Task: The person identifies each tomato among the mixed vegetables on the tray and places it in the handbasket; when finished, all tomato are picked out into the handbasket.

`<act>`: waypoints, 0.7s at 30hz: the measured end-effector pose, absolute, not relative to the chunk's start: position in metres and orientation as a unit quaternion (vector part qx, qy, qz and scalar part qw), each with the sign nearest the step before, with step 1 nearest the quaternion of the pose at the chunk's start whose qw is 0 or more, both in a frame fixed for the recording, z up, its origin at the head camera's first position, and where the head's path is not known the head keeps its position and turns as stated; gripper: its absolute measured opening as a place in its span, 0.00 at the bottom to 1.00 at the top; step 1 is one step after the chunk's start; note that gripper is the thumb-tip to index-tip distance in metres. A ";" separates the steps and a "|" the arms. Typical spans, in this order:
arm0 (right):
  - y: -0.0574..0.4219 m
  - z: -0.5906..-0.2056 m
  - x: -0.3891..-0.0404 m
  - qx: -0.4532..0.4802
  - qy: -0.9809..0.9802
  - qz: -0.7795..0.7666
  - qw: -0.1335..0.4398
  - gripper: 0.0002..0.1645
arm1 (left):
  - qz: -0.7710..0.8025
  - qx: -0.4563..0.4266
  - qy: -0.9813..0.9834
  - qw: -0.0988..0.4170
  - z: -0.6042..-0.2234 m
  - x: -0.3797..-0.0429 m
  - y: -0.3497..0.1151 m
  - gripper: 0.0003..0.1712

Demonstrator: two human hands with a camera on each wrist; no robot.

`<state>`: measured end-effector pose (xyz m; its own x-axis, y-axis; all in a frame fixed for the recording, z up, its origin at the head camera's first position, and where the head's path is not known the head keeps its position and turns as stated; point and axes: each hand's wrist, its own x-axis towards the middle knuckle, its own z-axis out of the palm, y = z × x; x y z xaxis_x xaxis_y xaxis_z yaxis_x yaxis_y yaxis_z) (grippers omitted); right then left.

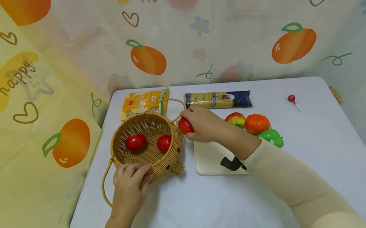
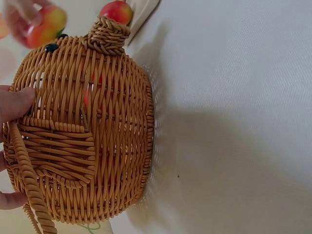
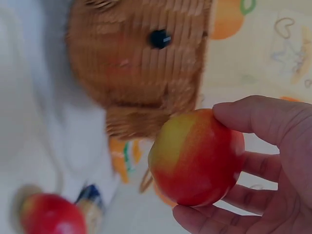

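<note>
A woven wicker basket [image 1: 171, 161] with an animal face stands on the left of the table, two red fruits [image 1: 135, 142] inside it. My left hand [image 1: 131, 180] grips its near rim; in the left wrist view the fingers [image 2: 14, 105] lie over the edge beside a loop handle [image 2: 27, 170]. Just outside the basket's right rim, my right hand [image 1: 202, 123] holds a red and yellow apple [image 3: 195, 158] between thumb and fingers. Another red and yellow apple [image 1: 235, 118] lies to the right, partly behind my right forearm.
A cream board [image 1: 206, 160] lies right of the basket, partly under my right arm. Beside it are an orange pumpkin [image 1: 257, 123] and a green bell pepper [image 1: 271, 137]. A yellow packet [image 1: 141, 100] and a pasta bag [image 1: 218, 99] lie at the back, a red lollipop [image 1: 291, 98] far right.
</note>
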<state>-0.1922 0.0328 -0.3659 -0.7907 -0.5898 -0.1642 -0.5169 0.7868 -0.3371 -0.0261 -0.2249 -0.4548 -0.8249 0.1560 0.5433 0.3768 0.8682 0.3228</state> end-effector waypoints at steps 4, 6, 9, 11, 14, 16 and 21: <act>0.016 -0.353 -0.190 -0.317 0.931 -0.134 0.120 0.40 | -0.213 -0.141 -0.932 0.256 -0.454 -0.026 -0.225 0.21; 0.007 -0.347 -0.188 -0.328 0.929 -0.133 0.112 0.40 | -0.213 -0.141 -0.932 0.256 -0.454 -0.026 -0.224 0.21; -0.007 -0.341 -0.184 -0.345 0.923 -0.135 0.107 0.40 | -0.211 -0.141 -0.933 0.255 -0.454 -0.026 -0.224 0.21; -0.017 -0.339 -0.181 -0.357 0.918 -0.136 0.107 0.40 | -0.211 -0.141 -0.934 0.254 -0.454 -0.025 -0.224 0.21; -0.030 -0.340 -0.177 -0.370 0.912 -0.134 0.113 0.40 | -0.209 -0.140 -0.934 0.252 -0.454 -0.025 -0.224 0.21; -0.038 -0.344 -0.176 -0.378 0.910 -0.128 0.115 0.41 | -0.208 -0.140 -0.935 0.253 -0.454 -0.026 -0.224 0.21; -0.054 -0.357 -0.172 -0.394 0.907 -0.096 0.113 0.41 | -0.208 -0.137 -0.935 0.252 -0.453 -0.026 -0.224 0.20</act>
<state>-0.1722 -0.0543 -0.3574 -0.6632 -0.7371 -0.1297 -0.6939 0.6705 -0.2627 -0.0255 -0.2242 -0.4533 -0.8355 0.1506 0.5284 0.3606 0.8759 0.3207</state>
